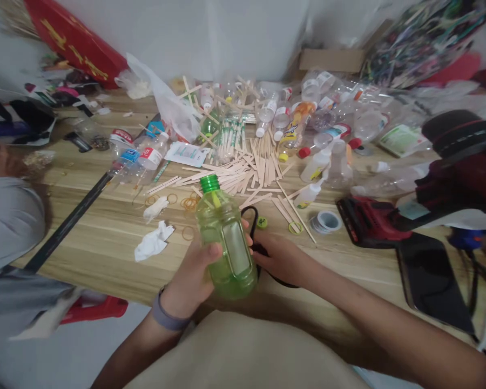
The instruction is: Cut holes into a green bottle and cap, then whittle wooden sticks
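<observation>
A green plastic bottle (227, 243), open at its neck and tilted slightly left, is held in my left hand (196, 265), whose thumb lies across its front. My right hand (273, 251) is just right of the bottle, low over the table, with its fingers closed around a black-handled thing, probably scissors (251, 216); the blades are hidden. A yellow-green cap (262, 222) lies just beyond my right hand. Wooden sticks (230, 175) are spread behind the bottle, and crumpled white tissue (154, 241) lies to its left.
Clear plastic bottles (332, 129) crowd the back right. A red and black power tool (372, 221), a phone (433, 281) and a wire spool (326, 222) lie at right. Another person's grey sleeve (12, 221) is at the left edge, near a long black bar (71, 221).
</observation>
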